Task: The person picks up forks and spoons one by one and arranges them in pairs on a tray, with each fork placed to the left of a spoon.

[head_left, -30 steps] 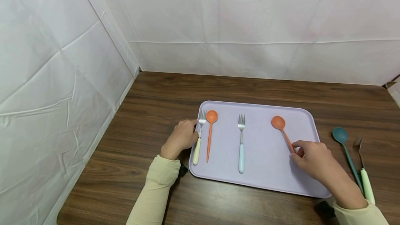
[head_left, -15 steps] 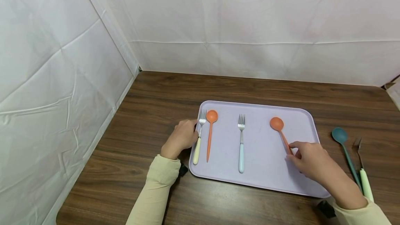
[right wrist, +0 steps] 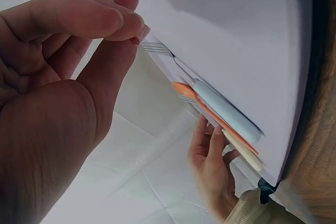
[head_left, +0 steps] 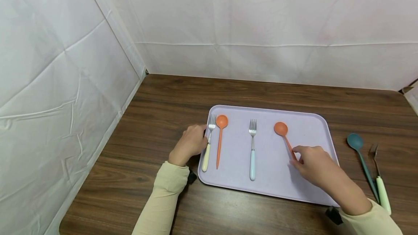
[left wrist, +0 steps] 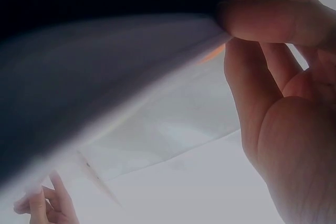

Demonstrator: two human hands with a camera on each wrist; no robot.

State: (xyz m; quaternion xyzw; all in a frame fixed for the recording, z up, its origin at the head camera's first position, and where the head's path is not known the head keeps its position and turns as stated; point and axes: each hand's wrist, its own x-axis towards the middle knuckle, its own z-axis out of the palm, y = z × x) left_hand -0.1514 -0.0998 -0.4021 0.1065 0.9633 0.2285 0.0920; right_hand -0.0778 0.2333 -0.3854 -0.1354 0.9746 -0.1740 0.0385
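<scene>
My right hand [head_left: 315, 166] pinches the handle end of an orange spoon [head_left: 281, 128] over the right half of the lilac tray [head_left: 277, 188]. The right wrist view shows thumb and fingertips meeting there, hiding most of that spoon. At the tray's left edge, my left hand [head_left: 190, 142] grips the rim between thumb and fingers, as the left wrist view [left wrist: 283, 72] bears out. Just beside it on the tray lie a fork with a pale yellow handle [head_left: 206, 159] and another orange spoon [head_left: 219, 144]. A fork with a light blue handle [head_left: 252, 162] lies near the tray's middle.
Right of the tray, a teal spoon [head_left: 355, 141] and a fork with a light green handle [head_left: 382, 193] lie on the dark wooden table [head_left: 163, 108]. White sheeting [head_left: 245, 28] closes off the back and left sides.
My right hand has moved left across the tray with the orange spoon, bringing it nearer the blue-handled fork. The left hand stays at the rim.
</scene>
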